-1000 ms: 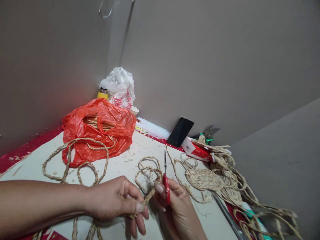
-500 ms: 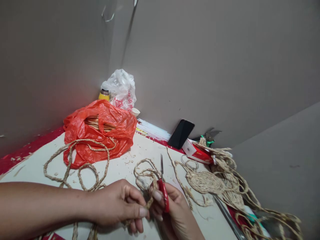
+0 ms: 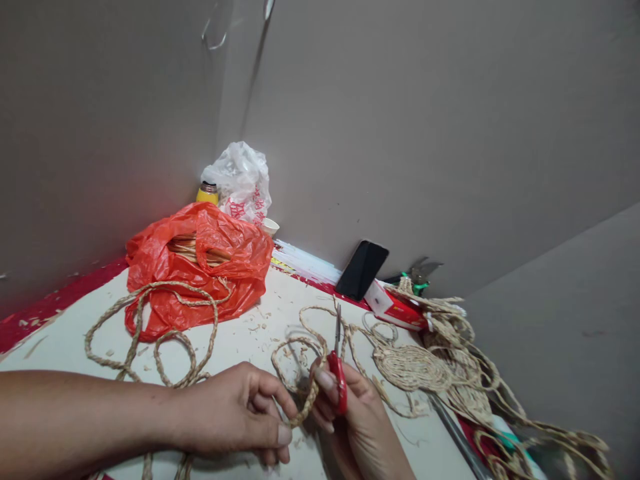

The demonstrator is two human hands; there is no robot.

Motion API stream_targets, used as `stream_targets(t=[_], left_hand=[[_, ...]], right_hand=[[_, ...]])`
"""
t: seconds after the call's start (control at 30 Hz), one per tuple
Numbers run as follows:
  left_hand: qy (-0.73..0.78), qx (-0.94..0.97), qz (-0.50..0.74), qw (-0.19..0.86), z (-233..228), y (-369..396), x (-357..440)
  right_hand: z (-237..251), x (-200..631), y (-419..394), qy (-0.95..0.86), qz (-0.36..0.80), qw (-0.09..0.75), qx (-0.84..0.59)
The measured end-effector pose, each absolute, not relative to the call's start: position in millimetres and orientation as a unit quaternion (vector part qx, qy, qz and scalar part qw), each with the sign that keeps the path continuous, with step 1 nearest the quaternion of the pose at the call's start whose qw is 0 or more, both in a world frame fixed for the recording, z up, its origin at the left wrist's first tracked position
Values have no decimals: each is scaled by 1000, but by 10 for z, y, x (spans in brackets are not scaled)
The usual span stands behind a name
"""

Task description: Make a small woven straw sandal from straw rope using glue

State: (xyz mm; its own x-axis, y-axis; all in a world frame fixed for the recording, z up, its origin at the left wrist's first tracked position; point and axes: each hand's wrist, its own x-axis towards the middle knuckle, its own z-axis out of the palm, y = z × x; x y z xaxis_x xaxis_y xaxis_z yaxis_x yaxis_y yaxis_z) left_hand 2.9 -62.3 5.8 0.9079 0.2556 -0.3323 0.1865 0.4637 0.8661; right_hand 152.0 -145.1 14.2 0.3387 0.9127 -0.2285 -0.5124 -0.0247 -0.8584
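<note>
A braided straw cord [image 3: 309,401] runs between my two hands above the white tabletop [image 3: 235,343]. My left hand [image 3: 253,413] is closed on the cord, thumb against curled fingers. My right hand [image 3: 357,417] pinches the same cord between thumb and fingertips. Red-handled scissors [image 3: 340,381] also sit in my right hand, blades pointing up and closed together. Beyond the hands, a loop of the cord lies on the table. More braided cord [image 3: 183,357] lies in loose loops left of my hands and passes under my left forearm.
A red plastic bag [image 3: 240,257] holding straw strands stands at the back left, before a white plastic bag [image 3: 245,173] and a yellow jar [image 3: 207,193]. A phone [image 3: 363,270] leans on the wall. At right lie a coiled woven piece [image 3: 410,363], a red box [image 3: 397,308] and pliers [image 3: 423,273].
My right hand, with the scissors, has moved a little right and up, away from my left hand. A longer piece of cord now shows between them.
</note>
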Motion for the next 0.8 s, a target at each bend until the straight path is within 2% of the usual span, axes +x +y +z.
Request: stream_targets(t=[0.37, 0.8], left_hand=[[220, 481, 65, 846, 116, -518, 24], [174, 429, 6, 887, 121, -443, -15]], right_hand=[[166, 1606, -1423, -204, 468, 686, -519], [105, 1607, -1469, -209, 427, 682, -556]])
